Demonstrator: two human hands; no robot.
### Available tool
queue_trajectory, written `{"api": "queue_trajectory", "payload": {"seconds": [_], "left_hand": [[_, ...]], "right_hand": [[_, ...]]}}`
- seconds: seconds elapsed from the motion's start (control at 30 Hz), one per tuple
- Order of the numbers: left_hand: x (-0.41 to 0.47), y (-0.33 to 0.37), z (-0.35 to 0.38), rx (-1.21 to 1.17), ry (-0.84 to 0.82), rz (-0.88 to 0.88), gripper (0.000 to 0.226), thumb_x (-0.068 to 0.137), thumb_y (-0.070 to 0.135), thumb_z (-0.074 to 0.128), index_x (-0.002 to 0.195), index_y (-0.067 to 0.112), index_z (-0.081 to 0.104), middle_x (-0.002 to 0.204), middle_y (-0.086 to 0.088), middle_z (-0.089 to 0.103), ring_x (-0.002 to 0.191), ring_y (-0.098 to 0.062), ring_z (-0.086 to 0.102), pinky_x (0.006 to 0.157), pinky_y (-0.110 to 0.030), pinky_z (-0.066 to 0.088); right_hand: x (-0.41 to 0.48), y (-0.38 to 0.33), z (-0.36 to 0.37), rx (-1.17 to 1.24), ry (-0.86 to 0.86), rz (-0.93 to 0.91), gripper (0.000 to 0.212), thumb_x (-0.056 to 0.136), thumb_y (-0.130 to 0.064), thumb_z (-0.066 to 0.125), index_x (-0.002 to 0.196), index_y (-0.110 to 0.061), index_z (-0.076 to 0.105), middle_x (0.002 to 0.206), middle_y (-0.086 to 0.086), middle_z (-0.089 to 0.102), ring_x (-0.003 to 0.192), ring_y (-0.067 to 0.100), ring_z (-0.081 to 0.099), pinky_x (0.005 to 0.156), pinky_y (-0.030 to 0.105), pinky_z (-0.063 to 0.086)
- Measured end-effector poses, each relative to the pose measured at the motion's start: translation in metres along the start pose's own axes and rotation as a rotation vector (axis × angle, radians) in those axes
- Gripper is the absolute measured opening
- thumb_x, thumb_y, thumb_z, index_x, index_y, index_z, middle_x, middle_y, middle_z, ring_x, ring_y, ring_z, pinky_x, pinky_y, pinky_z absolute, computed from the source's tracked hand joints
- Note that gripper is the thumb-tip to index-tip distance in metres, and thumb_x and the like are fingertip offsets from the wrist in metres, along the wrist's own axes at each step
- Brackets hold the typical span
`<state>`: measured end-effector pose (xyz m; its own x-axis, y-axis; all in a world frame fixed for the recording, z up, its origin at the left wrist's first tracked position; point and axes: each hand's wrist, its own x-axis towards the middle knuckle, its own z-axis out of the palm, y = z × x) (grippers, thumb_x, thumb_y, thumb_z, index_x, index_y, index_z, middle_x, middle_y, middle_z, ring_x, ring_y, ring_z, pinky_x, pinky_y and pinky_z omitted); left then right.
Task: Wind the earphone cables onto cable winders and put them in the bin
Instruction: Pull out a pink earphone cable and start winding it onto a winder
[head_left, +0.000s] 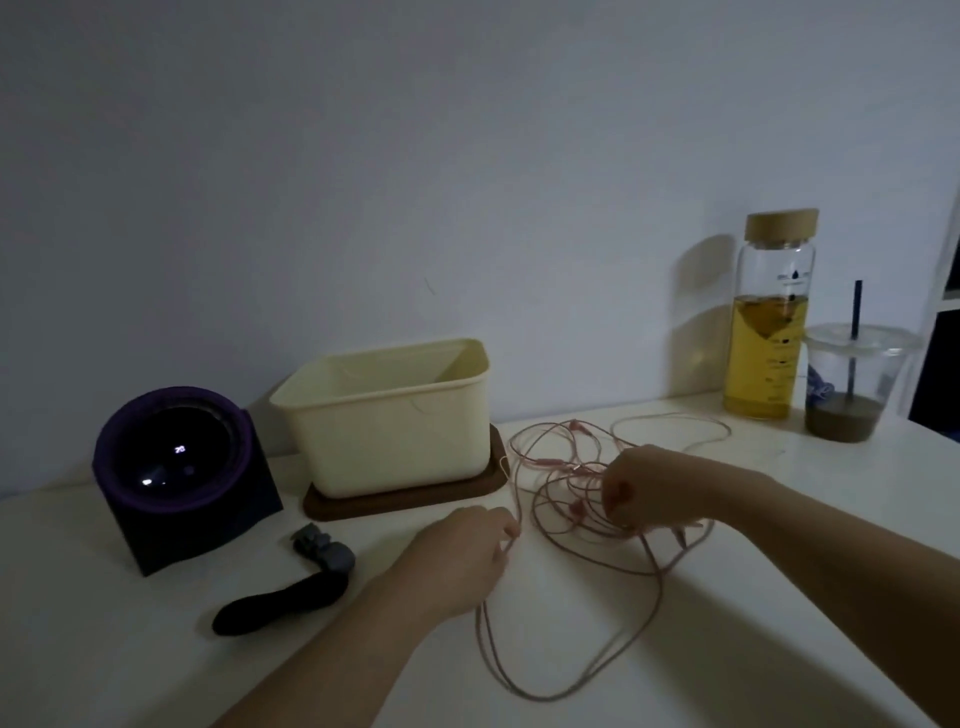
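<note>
The left hand (462, 551) pinches one strand of the pink earphone cables (571, 499) between thumb and fingertips. Just right of it, the right hand (649, 493) has its fingers curled down into the tangle, gripping strands. The loops spread over the bench (779, 597) around and below both hands. The cream bin (384, 441) stands open just beyond the left hand, on a brown tray (415, 501). Left of that hand lie a grey object (324, 548) and a dark elongated object (280, 605).

On the dark domed device (176, 467), small digits are glowing, seemingly "20", though blurred. The glass bottle (774, 322) is showing a printed logo and scale marks, all too small to read.
</note>
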<state>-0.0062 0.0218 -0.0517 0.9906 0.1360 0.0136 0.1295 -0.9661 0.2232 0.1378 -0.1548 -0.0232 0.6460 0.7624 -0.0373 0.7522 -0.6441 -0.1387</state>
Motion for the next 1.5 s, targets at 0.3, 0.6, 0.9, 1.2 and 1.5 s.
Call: {"api": "queue_trajectory", "payload": {"seconds": [0.3, 0.6, 0.9, 1.2, 1.5], "left_hand": [[0.009, -0.019, -0.007, 0.077, 0.133, -0.128, 0.036, 0.095, 0.016, 0.045, 0.13, 0.026, 0.049, 0.128, 0.004, 0.046, 0.116, -0.016, 0.051, 0.095, -0.031, 0.044], [0.035, 0.013, -0.027, -0.288, 0.361, 0.111, 0.058, 0.096, 0.027, 0.053, 0.148, 0.027, 0.028, 0.141, 0.006, 0.04, 0.125, -0.009, 0.04, 0.093, -0.013, 0.025], [0.061, 0.018, -0.033, -0.312, 0.148, 0.071, 0.026, 0.093, 0.027, 0.056, 0.118, 0.021, 0.063, 0.116, 0.006, 0.061, 0.108, -0.009, 0.056, 0.088, -0.019, 0.041], [0.081, 0.032, -0.021, -0.298, 0.01, 0.078, 0.037, 0.096, 0.029, 0.053, 0.132, 0.019, 0.052, 0.119, 0.002, 0.063, 0.113, -0.015, 0.057, 0.093, -0.023, 0.043], [0.077, 0.018, -0.087, -0.656, 0.432, 0.076, 0.027, 0.101, 0.016, 0.043, 0.122, 0.021, 0.06, 0.072, 0.005, 0.048, 0.061, -0.013, 0.044, 0.054, -0.019, 0.041]], "right_hand": [[-0.009, -0.02, -0.053, 0.668, 0.428, -0.069, 0.024, 0.097, -0.023, 0.05, 0.084, -0.021, 0.069, 0.055, -0.006, 0.059, 0.046, 0.008, 0.041, 0.042, 0.015, 0.031], [-0.033, -0.064, -0.105, 0.846, 0.512, -0.33, 0.028, 0.099, -0.027, 0.043, 0.091, -0.02, 0.069, 0.059, -0.007, 0.058, 0.057, 0.015, 0.041, 0.052, 0.023, 0.034], [-0.04, -0.05, -0.12, 1.203, 0.709, -0.357, 0.032, 0.1, -0.021, 0.041, 0.082, -0.015, 0.067, 0.063, -0.003, 0.058, 0.055, 0.014, 0.042, 0.054, 0.023, 0.033], [-0.029, -0.049, -0.121, 1.534, 0.697, -0.348, 0.038, 0.097, -0.014, 0.04, 0.065, -0.013, 0.061, 0.075, 0.002, 0.065, 0.054, 0.013, 0.05, 0.064, 0.027, 0.042], [-0.018, -0.023, -0.113, 1.604, 0.59, -0.135, 0.028, 0.091, -0.01, 0.042, 0.063, -0.011, 0.041, 0.045, 0.002, 0.031, 0.042, 0.015, 0.029, 0.05, 0.029, 0.027]]}}
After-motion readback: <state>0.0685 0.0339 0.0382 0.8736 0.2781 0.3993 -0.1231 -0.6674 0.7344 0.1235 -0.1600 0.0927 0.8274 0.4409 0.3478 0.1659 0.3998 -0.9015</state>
